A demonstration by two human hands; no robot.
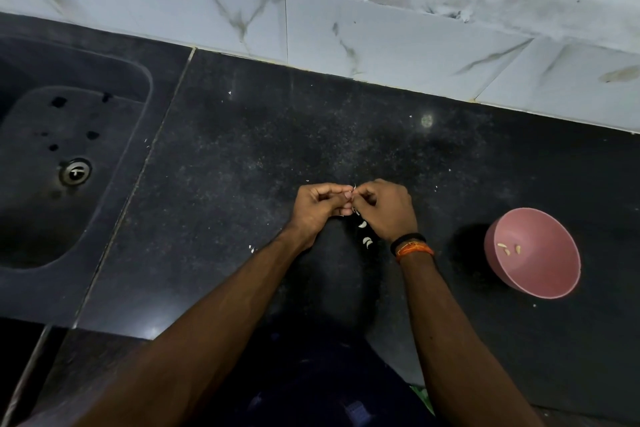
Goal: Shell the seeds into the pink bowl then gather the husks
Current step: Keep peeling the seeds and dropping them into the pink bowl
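Early in the shelling
My left hand (pixel 317 206) and right hand (pixel 388 208) pinch one pale seed (pixel 354 188); three kernels (pixel 507 249) lie in the round pink bowl (pixel 550 288), white husks (pixel 364 234) ungathered.

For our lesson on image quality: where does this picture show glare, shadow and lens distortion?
Head view: two small glare spots on the dark counter; a dark shadow left of the pink bowl; wide-angle bending tilts the wall tiles; light is dim overall.

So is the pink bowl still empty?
No, the pink bowl already holds a few pale shelled seeds on its bottom.
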